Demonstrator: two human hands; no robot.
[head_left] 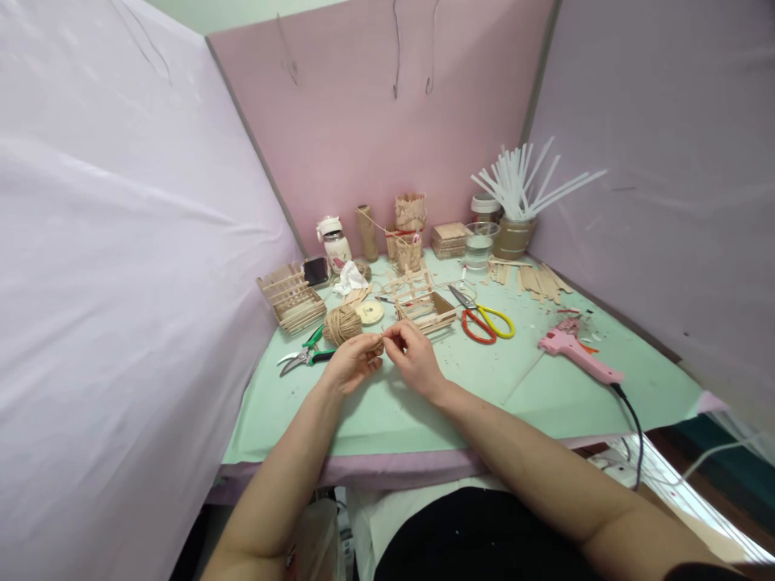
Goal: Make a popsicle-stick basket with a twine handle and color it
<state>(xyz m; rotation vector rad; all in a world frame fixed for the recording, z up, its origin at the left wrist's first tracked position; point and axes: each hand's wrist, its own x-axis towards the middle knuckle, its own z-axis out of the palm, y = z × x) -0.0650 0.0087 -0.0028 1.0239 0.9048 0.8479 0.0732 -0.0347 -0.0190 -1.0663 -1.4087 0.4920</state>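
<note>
My left hand (354,361) and my right hand (415,355) meet above the green table (424,403), fingers pinched together on a short piece of brown twine (383,344) between them. A ball of the same twine (342,324) lies just beyond my left hand. A small box frame of wooden craft sticks (427,311) stands right behind my right hand. Both hands are closed in a pinch.
Green-handled pliers (303,355) lie at the left, red and yellow scissors (484,321) at centre right, a pink glue gun (575,349) with its cord at the right. Craft-stick pieces, jars, a glass and a cup of white sticks (514,230) line the back. Pink panels wall in the table.
</note>
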